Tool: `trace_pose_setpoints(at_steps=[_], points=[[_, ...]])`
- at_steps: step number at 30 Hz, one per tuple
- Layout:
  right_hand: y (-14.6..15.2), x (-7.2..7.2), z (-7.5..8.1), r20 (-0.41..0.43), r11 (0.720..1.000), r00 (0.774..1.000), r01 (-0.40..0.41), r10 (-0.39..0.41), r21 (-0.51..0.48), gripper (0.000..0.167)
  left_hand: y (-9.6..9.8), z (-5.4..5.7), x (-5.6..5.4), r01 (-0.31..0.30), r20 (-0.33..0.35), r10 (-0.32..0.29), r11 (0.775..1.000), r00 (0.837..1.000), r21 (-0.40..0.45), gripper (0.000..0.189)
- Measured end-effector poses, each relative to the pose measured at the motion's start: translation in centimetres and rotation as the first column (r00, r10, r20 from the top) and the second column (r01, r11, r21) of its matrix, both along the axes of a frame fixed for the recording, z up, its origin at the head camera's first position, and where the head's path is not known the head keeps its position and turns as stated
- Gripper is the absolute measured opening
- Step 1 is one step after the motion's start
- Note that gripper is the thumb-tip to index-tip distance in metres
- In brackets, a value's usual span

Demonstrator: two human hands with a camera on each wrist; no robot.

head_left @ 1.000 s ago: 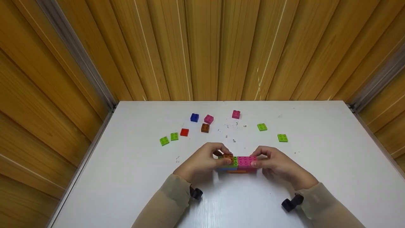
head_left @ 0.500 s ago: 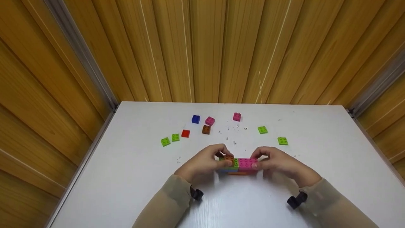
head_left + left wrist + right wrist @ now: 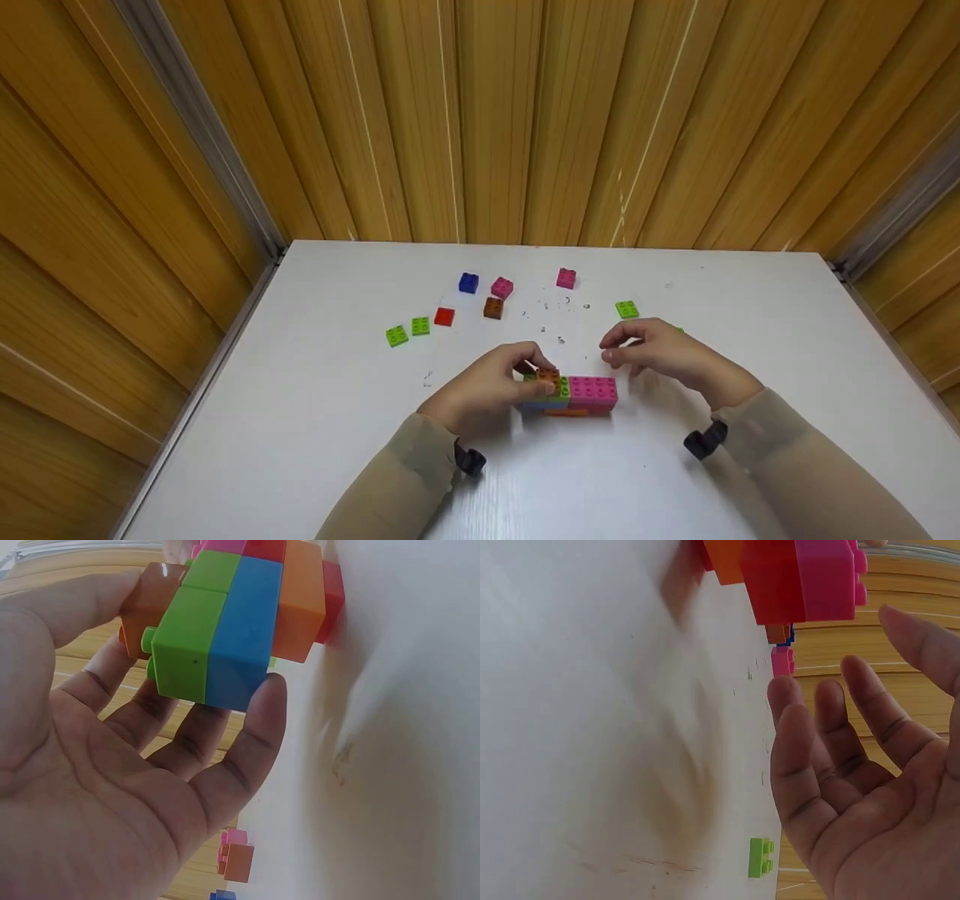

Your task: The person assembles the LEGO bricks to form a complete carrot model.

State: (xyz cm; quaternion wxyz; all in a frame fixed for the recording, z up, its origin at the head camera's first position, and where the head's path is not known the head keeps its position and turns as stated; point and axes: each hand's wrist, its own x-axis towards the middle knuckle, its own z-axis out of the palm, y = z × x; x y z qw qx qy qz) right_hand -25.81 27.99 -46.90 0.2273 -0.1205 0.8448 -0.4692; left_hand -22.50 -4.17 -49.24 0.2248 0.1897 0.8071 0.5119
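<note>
Near the middle of the table stands a block of joined toy building bricks. Its pink brick forms the right top, and green bricks the left. Below these are a blue brick, a red brick and an orange brick. My left hand pinches a brown brick on top of the green between thumb and fingers; its other fingers curve beneath the block's left end in the left wrist view. My right hand is apart from the block, beyond its right end, fingers loosely bent and holding nothing.
Loose bricks lie farther back: blue, two pink, brown and red. Two green bricks lie at left. Another green brick is behind my right hand, which mostly covers one more. A wood-patterned wall stands behind the table.
My right hand has let go of the block's pink end and moved away toward the back right. My left hand keeps its pinch on the brown brick.
</note>
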Motion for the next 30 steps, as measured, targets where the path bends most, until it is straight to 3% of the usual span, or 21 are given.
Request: trace_pose_setpoints(at_steps=[7, 15, 23, 30], points=[[-1.1, -4.2, 0.5, -0.072, 0.988, 0.989, 0.132, -0.126, 0.083, 0.049, -0.2, 0.2, 0.0, -0.007, -0.004, 0.007, 1.0, 1.0, -0.015, 0.013], [-3.0, -8.6, 0.3, -0.118, 0.97, 0.969, 0.229, -0.218, 0.08, 0.054, -0.1, 0.1, -0.1, 0.006, -0.001, -0.006, 1.0, 1.0, -0.004, 0.014], [-4.2, -11.9, -0.8, -0.152, 0.962, 0.959, 0.255, -0.239, 0.096, 0.055, -0.3, 0.1, -0.2, 0.0, 0.009, 0.0, 1.0, 1.0, -0.002, 0.013], [-4.6, -13.5, -2.5, -0.162, 0.947, 0.952, 0.282, -0.258, 0.15, 0.055, -0.1, 0.0, -0.1, 0.016, -0.008, -0.016, 1.0, 1.0, 0.009, 0.012]])
